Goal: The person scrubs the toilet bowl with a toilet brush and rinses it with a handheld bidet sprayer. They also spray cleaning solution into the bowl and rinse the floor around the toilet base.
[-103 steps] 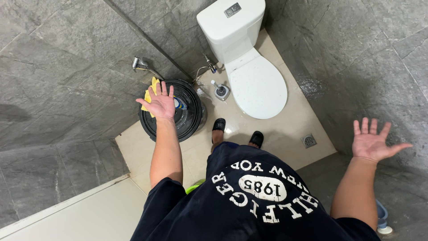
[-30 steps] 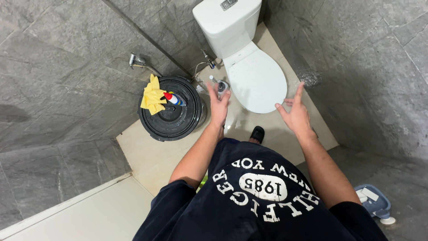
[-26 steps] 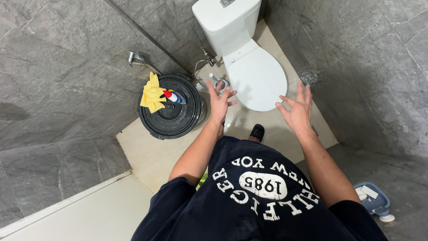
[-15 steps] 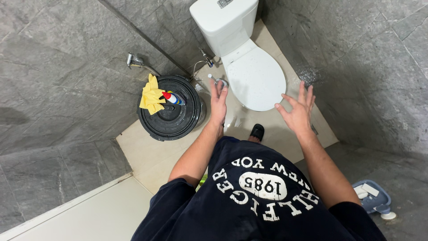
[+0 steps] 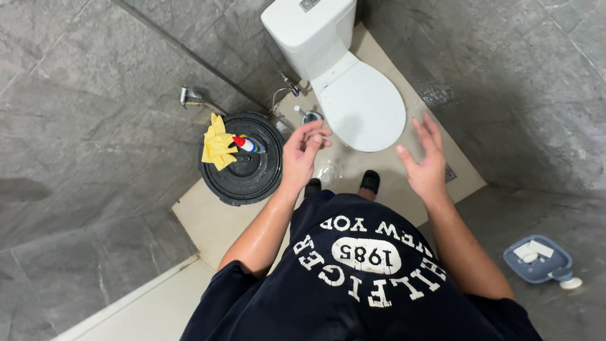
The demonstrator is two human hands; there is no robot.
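Grey stone-look tiled walls (image 5: 95, 95) close in a narrow stall with a beige tiled floor (image 5: 208, 218). At the far end stands a white ceramic toilet (image 5: 363, 104), its lid down and beaded with droplets. To the left of it sits a round black plastic bin (image 5: 249, 170) with its lid on; a crumpled yellow cloth (image 5: 216, 143) and a small spray bottle with a red cap (image 5: 248, 144) lie on the lid, touching each other.

The left hand (image 5: 300, 156) hangs in the air between the bin and the toilet, fingers loosely curled and apart, holding nothing and touching nothing. The right hand (image 5: 426, 164) hovers to the right of the toilet's front edge, palm turned inward, fingers straight and slightly spread, also empty. A grey toilet brush holder (image 5: 309, 115) stands just beyond the left fingertips, beside the toilet's base. A blue soap dish (image 5: 536, 257) is mounted on the right wall.
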